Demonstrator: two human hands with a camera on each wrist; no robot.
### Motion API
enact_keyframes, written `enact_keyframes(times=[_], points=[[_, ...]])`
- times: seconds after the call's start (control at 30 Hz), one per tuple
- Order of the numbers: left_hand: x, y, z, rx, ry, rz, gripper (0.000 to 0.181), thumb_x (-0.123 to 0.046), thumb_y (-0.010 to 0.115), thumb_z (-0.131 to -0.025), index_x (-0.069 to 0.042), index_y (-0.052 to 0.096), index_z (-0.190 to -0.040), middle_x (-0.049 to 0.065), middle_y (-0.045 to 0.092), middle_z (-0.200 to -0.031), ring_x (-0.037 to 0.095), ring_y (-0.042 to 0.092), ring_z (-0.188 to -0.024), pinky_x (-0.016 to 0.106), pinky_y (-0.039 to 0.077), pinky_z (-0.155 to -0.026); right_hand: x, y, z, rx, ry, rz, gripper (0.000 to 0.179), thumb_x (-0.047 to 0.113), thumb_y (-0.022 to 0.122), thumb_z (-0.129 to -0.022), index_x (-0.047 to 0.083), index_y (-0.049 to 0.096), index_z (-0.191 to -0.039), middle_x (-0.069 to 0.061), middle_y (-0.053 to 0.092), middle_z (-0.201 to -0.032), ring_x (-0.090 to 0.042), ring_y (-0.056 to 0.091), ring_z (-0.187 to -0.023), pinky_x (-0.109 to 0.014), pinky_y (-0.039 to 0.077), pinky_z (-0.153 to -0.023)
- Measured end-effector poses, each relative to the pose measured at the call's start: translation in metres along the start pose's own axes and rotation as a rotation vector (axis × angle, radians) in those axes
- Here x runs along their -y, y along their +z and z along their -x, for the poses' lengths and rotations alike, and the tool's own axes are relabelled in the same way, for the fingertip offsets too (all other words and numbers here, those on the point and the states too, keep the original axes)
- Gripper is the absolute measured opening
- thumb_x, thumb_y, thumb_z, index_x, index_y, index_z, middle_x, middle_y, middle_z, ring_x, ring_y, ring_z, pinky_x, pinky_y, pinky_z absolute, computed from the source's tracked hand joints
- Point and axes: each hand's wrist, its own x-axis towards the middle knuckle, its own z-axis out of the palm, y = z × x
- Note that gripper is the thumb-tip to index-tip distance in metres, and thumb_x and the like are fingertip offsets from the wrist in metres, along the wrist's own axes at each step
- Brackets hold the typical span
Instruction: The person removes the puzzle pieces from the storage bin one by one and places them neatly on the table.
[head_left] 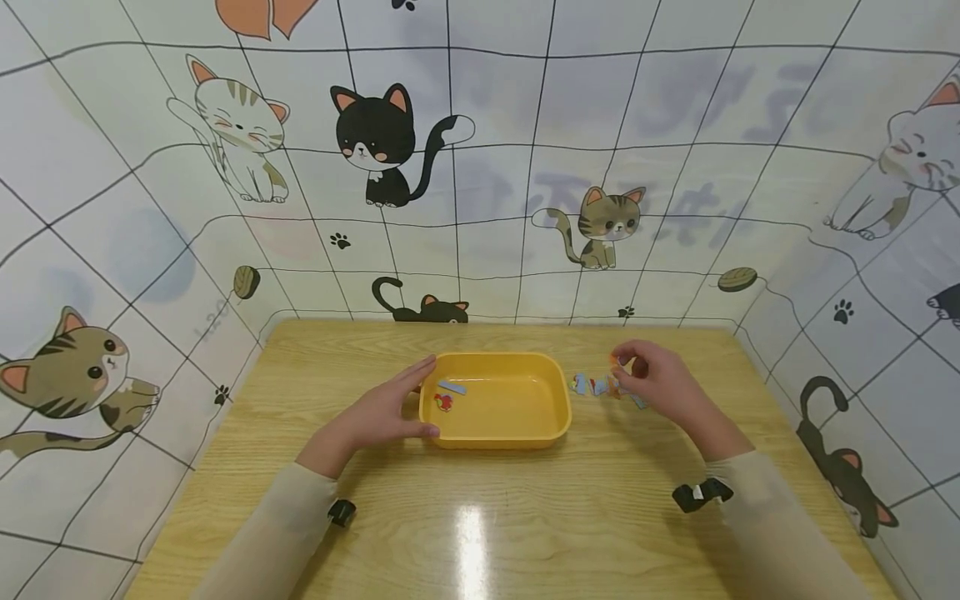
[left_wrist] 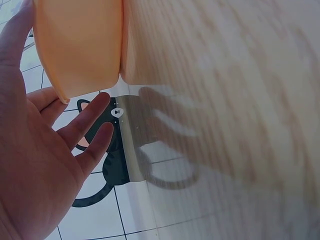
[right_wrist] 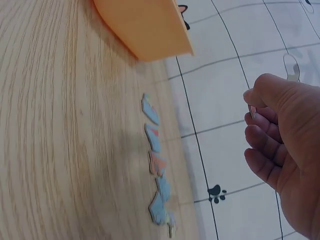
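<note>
Though beyond wrist views, pieces (head_left: 444, 403) in tray (head_left: 510, 404)

You can pass along the pale wood tabletop (head_left: 570, 517) in front of the yellow rectangular plastic tray (head_left: 502, 408). Its raised walls block low crossings. Left hand (head_left: 386, 412) blocks its left end; small flat blue-and-red pieces (head_left: 597, 387) its right.

The table (head_left: 562, 517) (wood-grained) bears a yellow tray (head_left: 502, 404) and small pieces (right_wrist: 157, 164).
</note>
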Motion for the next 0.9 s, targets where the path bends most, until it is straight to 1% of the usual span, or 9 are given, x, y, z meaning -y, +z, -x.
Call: enact_keyframes(times=[0.07, 0.2, 0.47, 0.63, 0.77, 0.9], points=[[0.0, 0.0, 0.0, 0.002, -0.005, -0.003, 0.118, -0.055, 0.093, -0.086, -0.025, 0.025, -0.178, -0.015, 0.015, -0.184, 0.027, 0.03, -0.166, 0.061, 0.031, -0.13, -0.005, -0.002, 0.002, -0.019, 0.005, 0.011, 0.024, 0.007, 0.079, -0.101, 0.003, 0.074, -0.124, -0.007, 0.072, -0.104, -0.019, 0.058, -0.076, -0.029, 0.048, -0.058], [0.001, 0.0, -0.001, 0.0, 0.0, -0.003, 0.119, -0.055, 0.093, -0.086, -0.024, 0.026, -0.178, -0.014, 0.015, -0.184, 0.029, 0.03, -0.166, 0.062, 0.031, -0.13, -0.017, -0.007, 0.009, -0.043, 0.024, 0.034, 0.024, 0.007, 0.079, -0.102, 0.003, 0.074, -0.126, -0.006, 0.072, -0.105, -0.018, 0.058, -0.077, -0.029, 0.048, -0.06], [0.0, 0.0, -0.001, -0.003, 0.003, 0.009, 0.118, -0.054, 0.094, -0.087, -0.023, 0.027, -0.178, -0.013, 0.016, -0.184, 0.029, 0.031, -0.165, 0.063, 0.03, -0.13, -0.038, -0.019, 0.023, -0.079, 0.061, 0.082, 0.029, 0.015, 0.08, -0.104, 0.002, 0.075, -0.13, -0.01, 0.075, -0.11, -0.018, 0.059, -0.083, -0.03, 0.049, -0.064], [-0.002, -0.001, 0.0, 0.003, -0.005, 0.012, 0.118, -0.051, 0.095, -0.086, -0.022, 0.027, -0.178, -0.014, 0.015, -0.184, 0.028, 0.03, -0.165, 0.061, 0.029, -0.13, -0.055, -0.024, 0.03, -0.114, 0.087, 0.122, 0.03, 0.014, 0.082, -0.102, 0.001, 0.076, -0.129, -0.013, 0.077, -0.111, -0.018, 0.061, -0.084, -0.029, 0.05, -0.065], [-0.002, -0.001, 0.001, -0.002, -0.004, 0.01, 0.117, -0.05, 0.095, -0.086, -0.021, 0.027, -0.178, -0.013, 0.016, -0.184, 0.028, 0.03, -0.166, 0.062, 0.03, -0.13, -0.065, -0.026, 0.034, -0.103, 0.125, 0.115, 0.03, 0.012, 0.083, -0.101, -0.001, 0.076, -0.128, -0.016, 0.077, -0.11, -0.018, 0.062, -0.082, -0.028, 0.05, -0.064], [-0.001, 0.0, 0.0, -0.005, -0.003, 0.009, 0.117, -0.05, 0.095, -0.086, -0.022, 0.027, -0.178, -0.013, 0.016, -0.184, 0.028, 0.03, -0.166, 0.062, 0.03, -0.13, -0.071, -0.025, 0.037, -0.053, 0.177, 0.095, 0.033, 0.014, 0.081, -0.103, -0.005, 0.074, -0.129, -0.019, 0.076, -0.111, -0.02, 0.062, -0.081, -0.029, 0.05, -0.062]])
